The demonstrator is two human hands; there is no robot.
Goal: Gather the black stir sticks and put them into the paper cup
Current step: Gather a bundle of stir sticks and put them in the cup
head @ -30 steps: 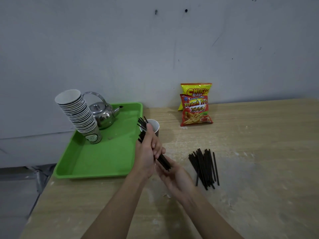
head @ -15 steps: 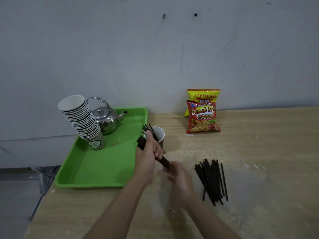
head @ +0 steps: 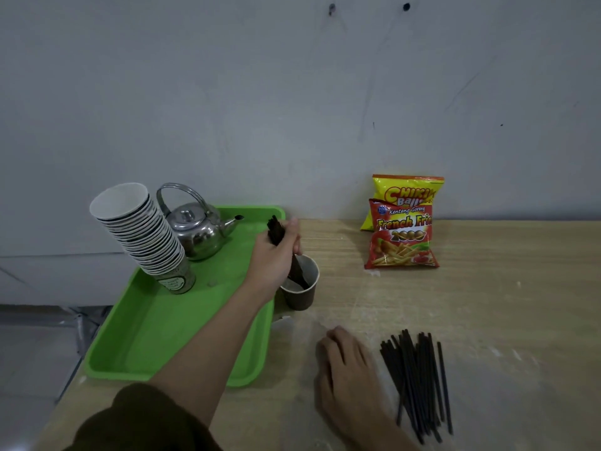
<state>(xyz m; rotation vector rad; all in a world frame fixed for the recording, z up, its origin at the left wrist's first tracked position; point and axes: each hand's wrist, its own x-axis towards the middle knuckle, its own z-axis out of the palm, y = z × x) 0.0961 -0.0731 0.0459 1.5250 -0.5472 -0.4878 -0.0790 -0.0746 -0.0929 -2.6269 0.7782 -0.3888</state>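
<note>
Left hand (head: 276, 255) grips stick bundle (head: 276, 231) upright to feed cup (head: 300, 286); right hand (head: 344, 362) empty, flat beside loose sticks (head: 418, 382).

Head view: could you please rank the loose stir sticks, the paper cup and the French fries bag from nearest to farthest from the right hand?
From the right hand:
1. Loose stir sticks, on the table just to its right.
2. Paper cup, ahead, slightly left.
3. French fries bag, far back by the wall.
</note>
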